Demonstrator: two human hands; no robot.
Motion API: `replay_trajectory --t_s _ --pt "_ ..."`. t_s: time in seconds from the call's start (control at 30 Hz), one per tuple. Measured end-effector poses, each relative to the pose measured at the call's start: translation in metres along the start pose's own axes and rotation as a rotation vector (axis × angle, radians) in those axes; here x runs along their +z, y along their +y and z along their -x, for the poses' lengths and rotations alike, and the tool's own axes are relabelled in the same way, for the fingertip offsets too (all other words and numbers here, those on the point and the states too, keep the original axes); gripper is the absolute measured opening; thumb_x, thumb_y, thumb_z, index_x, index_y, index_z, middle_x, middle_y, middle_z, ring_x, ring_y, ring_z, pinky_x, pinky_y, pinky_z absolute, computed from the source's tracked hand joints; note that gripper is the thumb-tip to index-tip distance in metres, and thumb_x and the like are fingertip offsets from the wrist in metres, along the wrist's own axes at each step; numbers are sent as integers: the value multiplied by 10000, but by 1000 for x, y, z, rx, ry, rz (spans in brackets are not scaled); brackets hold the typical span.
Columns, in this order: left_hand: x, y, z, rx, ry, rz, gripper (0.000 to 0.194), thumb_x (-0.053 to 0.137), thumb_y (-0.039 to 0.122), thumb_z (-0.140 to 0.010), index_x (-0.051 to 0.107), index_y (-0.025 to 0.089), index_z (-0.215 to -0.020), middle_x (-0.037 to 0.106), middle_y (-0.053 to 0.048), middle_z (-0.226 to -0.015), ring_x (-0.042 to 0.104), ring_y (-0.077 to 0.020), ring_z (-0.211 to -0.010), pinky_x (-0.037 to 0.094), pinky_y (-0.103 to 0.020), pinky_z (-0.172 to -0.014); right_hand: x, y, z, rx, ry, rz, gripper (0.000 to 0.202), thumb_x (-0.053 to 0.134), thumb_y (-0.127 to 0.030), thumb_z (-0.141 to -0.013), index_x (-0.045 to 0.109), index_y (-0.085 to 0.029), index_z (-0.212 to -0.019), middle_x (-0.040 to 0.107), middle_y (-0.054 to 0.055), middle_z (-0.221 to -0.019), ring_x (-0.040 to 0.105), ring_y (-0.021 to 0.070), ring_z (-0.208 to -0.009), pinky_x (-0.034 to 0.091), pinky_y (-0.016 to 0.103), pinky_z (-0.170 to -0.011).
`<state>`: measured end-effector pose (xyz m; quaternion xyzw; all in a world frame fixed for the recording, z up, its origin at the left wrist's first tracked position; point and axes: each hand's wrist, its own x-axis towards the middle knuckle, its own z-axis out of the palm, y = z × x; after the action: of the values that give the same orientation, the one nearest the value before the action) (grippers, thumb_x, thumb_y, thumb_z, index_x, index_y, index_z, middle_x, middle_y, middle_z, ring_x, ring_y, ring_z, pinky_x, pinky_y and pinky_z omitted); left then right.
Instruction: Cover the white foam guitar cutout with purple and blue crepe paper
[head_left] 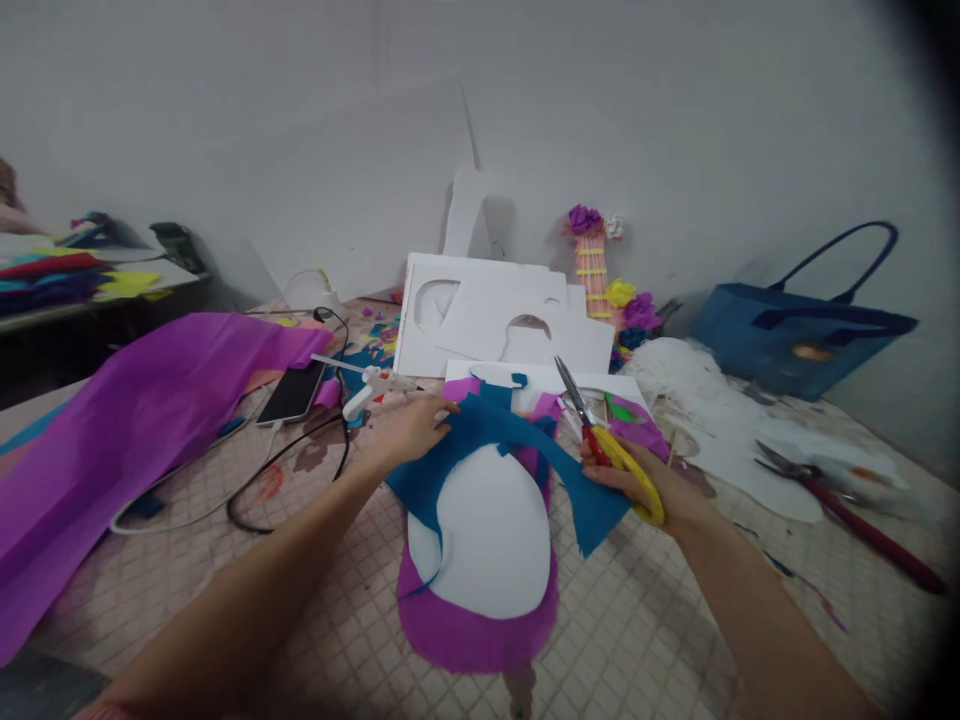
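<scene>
R hand (637, 480) is closed round the scissors (576, 388), blades apparently tog., pointing up & away. Blue paper (480, 425) spans btwn it & L hand (420, 430), whose fingers look pinched on the top edge. Just below, btwn both: white oval (495, 540) w/ purple paper (480, 645) under, on the bench (615, 625). Cutting looks part-done: purple's rounded off; blue's curved in, but ragged, w/ a thin strip dangling, untrimmed.
</scene>
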<state>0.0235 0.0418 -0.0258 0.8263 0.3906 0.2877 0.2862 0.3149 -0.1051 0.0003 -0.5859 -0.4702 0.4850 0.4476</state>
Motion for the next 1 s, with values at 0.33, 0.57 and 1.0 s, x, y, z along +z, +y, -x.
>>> replay_trajectory --t_s 0.33,0.57,1.0 --pt "1 51 18 87 31 -215 183 553 219 -826 677 186 -958 686 -87 -975 623 -269 -918 460 -357 -840 14 3 4 19 -65 -77 394 871 -405 -547 641 -228 -812 588 -31 -745 537 132 -706 439 218 -604" --pt "19 63 24 111 -68 -319 146 578 187 -809 677 189 -917 685 -72 -951 623 -225 -891 466 -297 -773 15 2 6 9 -87 -103 367 873 -374 -564 653 -234 -823 592 -36 -770 525 126 -737 432 203 -639" --pt "-72 -5 24 -470 66 -732 208 586 289 -772 665 122 -868 665 -199 -959 629 -388 -943 481 -448 -762 13 0 4 67 -32 -128 433 905 -403 -485 664 -223 -797 593 -39 -719 523 111 -695 440 184 -607"
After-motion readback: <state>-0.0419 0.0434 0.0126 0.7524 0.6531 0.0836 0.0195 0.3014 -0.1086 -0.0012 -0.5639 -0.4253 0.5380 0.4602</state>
